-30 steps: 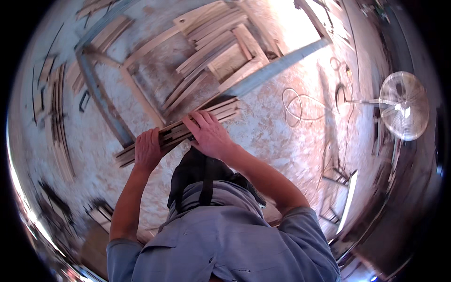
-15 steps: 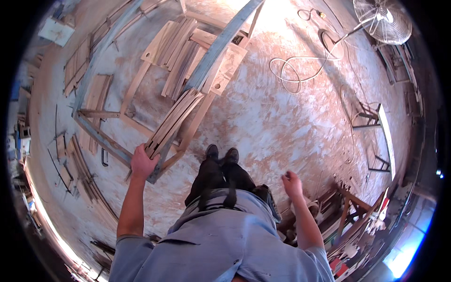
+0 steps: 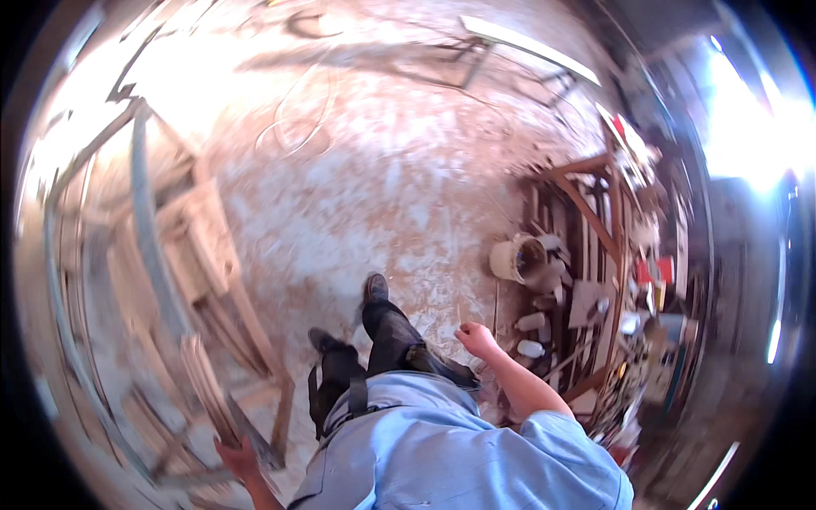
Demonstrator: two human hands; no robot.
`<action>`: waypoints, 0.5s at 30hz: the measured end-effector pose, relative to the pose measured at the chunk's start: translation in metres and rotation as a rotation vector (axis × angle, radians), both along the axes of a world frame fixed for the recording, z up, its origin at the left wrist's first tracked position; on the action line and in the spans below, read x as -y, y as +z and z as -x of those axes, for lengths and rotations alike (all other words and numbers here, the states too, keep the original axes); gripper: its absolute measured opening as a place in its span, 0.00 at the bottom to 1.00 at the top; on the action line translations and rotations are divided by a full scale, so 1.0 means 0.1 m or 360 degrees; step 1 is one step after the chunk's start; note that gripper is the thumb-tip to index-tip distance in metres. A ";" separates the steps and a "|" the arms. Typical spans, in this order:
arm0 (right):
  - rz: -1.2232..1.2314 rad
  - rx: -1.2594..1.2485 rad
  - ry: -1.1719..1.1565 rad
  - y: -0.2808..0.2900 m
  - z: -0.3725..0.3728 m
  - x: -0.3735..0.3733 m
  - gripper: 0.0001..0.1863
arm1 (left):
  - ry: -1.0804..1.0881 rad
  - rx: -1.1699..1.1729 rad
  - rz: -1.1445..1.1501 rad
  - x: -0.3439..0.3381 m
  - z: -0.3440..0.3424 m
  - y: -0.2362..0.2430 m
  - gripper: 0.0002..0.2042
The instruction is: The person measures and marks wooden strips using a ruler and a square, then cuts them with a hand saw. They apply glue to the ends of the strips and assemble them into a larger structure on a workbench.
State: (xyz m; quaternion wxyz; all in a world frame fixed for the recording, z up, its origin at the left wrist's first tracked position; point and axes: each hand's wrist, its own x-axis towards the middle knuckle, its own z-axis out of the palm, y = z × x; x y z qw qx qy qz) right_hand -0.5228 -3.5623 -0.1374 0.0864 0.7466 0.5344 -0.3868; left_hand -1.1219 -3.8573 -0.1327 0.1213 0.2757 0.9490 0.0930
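Observation:
My left hand (image 3: 238, 459), slightly smeared by motion, is closed round the near end of a bundle of long wooden strips (image 3: 206, 382). The bundle lies along the rail of a grey-blue frame (image 3: 146, 212) at the left. Under and beside that rail are pale wooden boards (image 3: 208, 238), one with a round hole. My right hand (image 3: 478, 338) hangs free in front of my body on the right, its fingers curled in with nothing seen in them. It is nearest to a white bucket (image 3: 507, 260), but apart from it.
A brown wooden rack (image 3: 586, 212) stands at the right, crowded with wood pieces, white bottles (image 3: 531, 348) and a red item (image 3: 654, 270). Pale cable (image 3: 293, 140) loops over the dusty floor. Farther back is a long white-topped stand (image 3: 531, 49).
My view and body have turned right. The frame and strips now sit farther left, while the rack and bucket have come into fuller view. One foot has stepped ahead; my left hand stays at the strips' end.

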 end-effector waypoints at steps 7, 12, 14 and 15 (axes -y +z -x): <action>-0.0133 -0.0124 -0.0646 -0.52 -0.76 -0.23 0.20 | -0.0871 -0.0363 0.0142 -1.54 0.12 0.39 0.33; -0.0371 -0.0270 -0.0894 -0.13 -0.90 -1.54 0.23 | -0.0937 -0.0190 -0.0026 -3.71 -1.13 0.70 0.30; -0.0400 -0.0791 -0.1078 -0.01 -0.80 -2.26 0.23 | -0.0787 0.0278 -0.0179 -4.54 -1.59 0.40 0.35; -0.0415 -0.1003 -0.1079 0.16 -0.82 -2.59 0.26 | -0.1017 0.0495 -0.0262 -5.11 -2.03 0.30 0.34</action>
